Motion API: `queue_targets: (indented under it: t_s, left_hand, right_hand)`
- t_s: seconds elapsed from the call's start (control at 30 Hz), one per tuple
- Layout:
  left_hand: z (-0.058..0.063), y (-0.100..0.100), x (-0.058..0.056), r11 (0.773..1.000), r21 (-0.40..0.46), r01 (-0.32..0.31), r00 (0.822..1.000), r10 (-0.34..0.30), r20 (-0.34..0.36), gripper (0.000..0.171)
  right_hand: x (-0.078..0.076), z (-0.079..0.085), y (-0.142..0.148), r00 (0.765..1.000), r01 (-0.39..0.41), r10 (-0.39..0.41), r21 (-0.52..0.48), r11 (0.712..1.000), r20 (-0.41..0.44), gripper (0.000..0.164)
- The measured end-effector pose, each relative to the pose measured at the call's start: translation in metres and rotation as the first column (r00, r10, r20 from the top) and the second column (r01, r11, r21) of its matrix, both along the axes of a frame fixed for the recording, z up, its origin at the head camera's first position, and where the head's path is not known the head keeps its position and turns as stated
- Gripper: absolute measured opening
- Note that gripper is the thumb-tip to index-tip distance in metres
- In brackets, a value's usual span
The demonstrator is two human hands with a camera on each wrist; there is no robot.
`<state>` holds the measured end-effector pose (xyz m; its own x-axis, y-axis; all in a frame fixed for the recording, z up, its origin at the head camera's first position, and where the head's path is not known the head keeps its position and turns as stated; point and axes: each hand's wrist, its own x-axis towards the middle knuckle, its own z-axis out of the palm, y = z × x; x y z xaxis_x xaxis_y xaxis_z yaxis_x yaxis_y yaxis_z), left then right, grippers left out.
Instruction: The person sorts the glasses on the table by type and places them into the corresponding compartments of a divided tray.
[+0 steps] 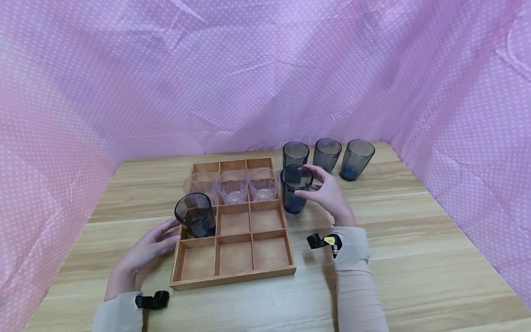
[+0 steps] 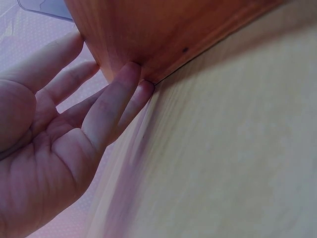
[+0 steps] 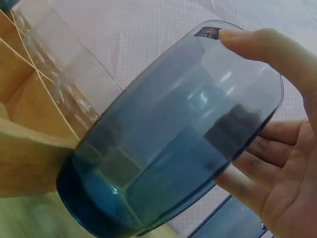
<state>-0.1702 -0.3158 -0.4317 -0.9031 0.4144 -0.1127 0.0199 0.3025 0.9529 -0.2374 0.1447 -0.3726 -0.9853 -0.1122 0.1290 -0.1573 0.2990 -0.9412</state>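
Observation:
My right hand (image 1: 329, 196) grips a dark grey-blue glass tumbler (image 1: 295, 193) upright near the right edge of a wooden divided tray (image 1: 232, 280). In the right wrist view, the thumb lies near the rim of this tumbler (image 3: 163, 134), by a small label, and the fingers are on its far side. My left hand (image 1: 147, 249) touches the tray's left side; in the left wrist view its extended fingertips rest against the wooden wall (image 2: 148, 34). Another dark tumbler (image 1: 195, 216) sits in a left compartment, beside that hand. Three colourless glasses (image 1: 233, 189) stand in a row behind it.
Three more dark tumblers (image 1: 357, 159) stand at the table's back right, behind my right hand. The wooden table (image 1: 415, 240) meets a pink dotted cloth (image 1: 232, 83) along its back and sides. Thin dividers split the tray into several square compartments.

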Motion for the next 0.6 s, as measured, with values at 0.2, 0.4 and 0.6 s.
queue_targets:
  t_s: [0.2,0.4,0.6]
  left_hand:
    - [0.001,0.001,0.000,1.000,0.003,0.001,1.000,-0.001,0.000,0.068]
    - [0.001,0.000,0.000,1.000,0.003,0.006,1.000,-0.006,-0.006,0.068]
    - [0.002,0.001,0.001,1.000,0.009,0.003,1.000,-0.003,-0.004,0.068]
  right_hand:
    - [0.002,0.004,-0.002,1.000,-0.013,0.013,0.010,1.000,-0.025,0.070]
    - [0.004,0.010,-0.003,0.998,-0.026,0.027,0.028,0.999,-0.058,0.069]
    - [0.009,0.018,-0.010,0.995,-0.030,0.032,0.024,0.999,-0.092,0.069]
